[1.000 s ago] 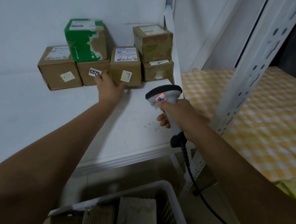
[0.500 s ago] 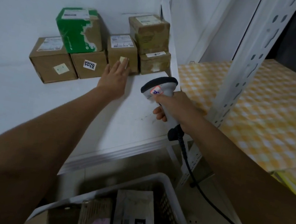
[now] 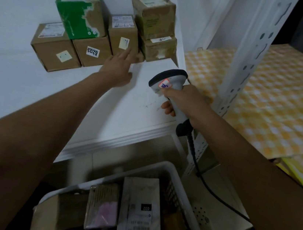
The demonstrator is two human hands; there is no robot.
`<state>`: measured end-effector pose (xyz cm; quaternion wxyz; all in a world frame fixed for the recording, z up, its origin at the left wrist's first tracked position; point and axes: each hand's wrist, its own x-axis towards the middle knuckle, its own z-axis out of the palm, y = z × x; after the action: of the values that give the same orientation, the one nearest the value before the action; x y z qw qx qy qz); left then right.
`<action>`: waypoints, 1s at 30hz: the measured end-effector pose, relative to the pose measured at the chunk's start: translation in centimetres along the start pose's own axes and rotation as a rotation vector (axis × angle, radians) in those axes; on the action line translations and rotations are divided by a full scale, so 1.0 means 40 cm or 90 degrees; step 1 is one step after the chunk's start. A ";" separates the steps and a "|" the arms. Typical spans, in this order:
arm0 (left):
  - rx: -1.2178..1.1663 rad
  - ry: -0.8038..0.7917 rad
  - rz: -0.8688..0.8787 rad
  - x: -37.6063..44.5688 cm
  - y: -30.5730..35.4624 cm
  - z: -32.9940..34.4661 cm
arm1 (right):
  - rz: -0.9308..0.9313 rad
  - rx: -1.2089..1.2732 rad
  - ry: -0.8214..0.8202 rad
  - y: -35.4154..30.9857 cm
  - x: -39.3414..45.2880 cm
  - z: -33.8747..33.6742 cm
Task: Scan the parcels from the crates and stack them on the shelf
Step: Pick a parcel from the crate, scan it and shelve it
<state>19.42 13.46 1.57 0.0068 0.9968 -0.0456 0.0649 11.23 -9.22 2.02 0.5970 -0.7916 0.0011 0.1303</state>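
On the white metal shelf (image 3: 34, 88), toward its back left corner against the wall, stands a brown cardboard box with a small pale sticker on its front (image 3: 56, 48); just right of it a brown box labelled 6205 (image 3: 92, 50) carries a torn green-and-brown carton (image 3: 79, 13) on top. These small boxes look light and stiff, probably best taken by two opposite side faces, since the taped tops seem smoother. Next comes a taller brown box with a white shipping label on top (image 3: 123, 34); the left hand (image 3: 117, 69) reaches to its lower front with fingers straight, fingertips at or just short of the cardboard, holding nothing; contact is hard to judge through motion blur. At the shelf's back right corner two more brown boxes sit stacked, the upper box (image 3: 154, 16) on the lower box (image 3: 158, 48). Over the shelf's front right part the right hand (image 3: 183, 101) has its grip wrapped round the handle of a grey-and-black corded barcode scanner (image 3: 168, 79). Below the front edge, a white plastic crate (image 3: 161, 167) holds a brown taped parcel (image 3: 56, 216), a clear-wrapped pinkish packet (image 3: 102, 206) and a pale flat mailer with a printed label (image 3: 140, 211); these flat ones look soft and likely to flex, so an edge pinch with support beneath would suit. The crate's lower half is cut off, its depths are dark, and most label print is unreadable.
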 end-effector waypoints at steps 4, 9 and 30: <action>-0.121 0.074 0.065 -0.147 0.015 -0.031 | 0.007 0.008 -0.003 0.020 -0.075 0.014; -0.245 0.266 0.062 -0.435 0.050 -0.055 | 0.019 0.021 -0.019 0.061 -0.207 0.055; -0.277 -0.252 -0.447 -0.860 0.190 0.374 | 0.125 0.030 -0.018 0.243 -0.495 0.104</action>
<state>-13.30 8.71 -17.69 0.2290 0.9205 0.2820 -0.1439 -10.28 -11.12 -4.12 0.5995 -0.7718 0.0731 0.1992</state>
